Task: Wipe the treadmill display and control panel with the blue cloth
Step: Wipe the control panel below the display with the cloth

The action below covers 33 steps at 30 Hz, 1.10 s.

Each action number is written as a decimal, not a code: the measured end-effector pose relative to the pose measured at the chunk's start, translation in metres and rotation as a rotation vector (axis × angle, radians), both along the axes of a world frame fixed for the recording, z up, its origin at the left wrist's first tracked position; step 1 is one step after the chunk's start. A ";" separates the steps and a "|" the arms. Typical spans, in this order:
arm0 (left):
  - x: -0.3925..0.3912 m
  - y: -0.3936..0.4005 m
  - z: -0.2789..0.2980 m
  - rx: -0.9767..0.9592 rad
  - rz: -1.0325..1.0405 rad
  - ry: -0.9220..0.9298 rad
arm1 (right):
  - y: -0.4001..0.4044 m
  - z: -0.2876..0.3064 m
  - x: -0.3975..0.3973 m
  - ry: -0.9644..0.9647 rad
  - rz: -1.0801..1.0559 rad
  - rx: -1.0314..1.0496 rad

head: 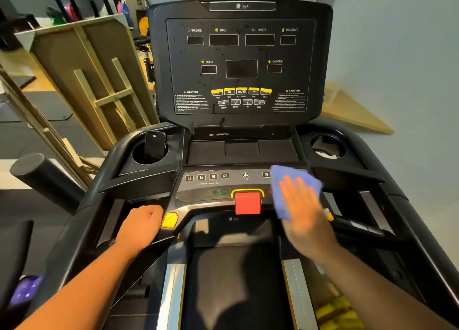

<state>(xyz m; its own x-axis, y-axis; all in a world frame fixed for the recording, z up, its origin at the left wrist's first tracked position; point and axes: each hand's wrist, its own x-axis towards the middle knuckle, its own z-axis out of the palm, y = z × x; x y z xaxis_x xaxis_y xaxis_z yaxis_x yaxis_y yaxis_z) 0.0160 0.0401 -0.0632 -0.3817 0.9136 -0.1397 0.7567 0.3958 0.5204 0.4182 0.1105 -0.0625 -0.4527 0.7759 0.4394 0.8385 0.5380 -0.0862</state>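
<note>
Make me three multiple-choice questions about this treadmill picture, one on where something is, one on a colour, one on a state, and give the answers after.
1. Where is the blue cloth?
A. on the right side of the lower control panel
B. on the upper display
C. in the left cup holder

2. What colour is the big block below the fan button?
A. green
B. red
C. white

3. How are the display windows?
A. showing numbers
B. flashing
C. dark

Answers:
1 A, the right hand presses the cloth flat there.
2 B, the stop block is red under a yellow arch.
3 C, every window is blank; droplets speckle the display.
</note>
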 end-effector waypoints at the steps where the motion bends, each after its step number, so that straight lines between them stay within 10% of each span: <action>1: -0.001 0.000 0.000 0.001 0.002 -0.004 | 0.004 0.000 0.012 0.049 -0.137 -0.040; 5: -0.001 0.001 0.000 0.005 0.017 -0.020 | 0.010 0.006 -0.038 0.122 -0.514 -0.164; 12: -0.001 0.002 -0.001 -0.004 0.015 -0.006 | -0.004 0.004 -0.043 -0.060 0.004 -0.058; 21: -0.004 0.003 -0.005 0.005 0.006 -0.020 | 0.008 0.010 -0.041 -0.019 -0.365 -0.127; 28: 0.001 0.002 0.003 0.028 -0.028 0.003 | -0.003 0.007 0.004 -0.027 0.195 -0.082; 33: 0.001 0.001 0.002 0.057 -0.028 -0.013 | 0.009 0.003 -0.001 0.062 -0.172 0.017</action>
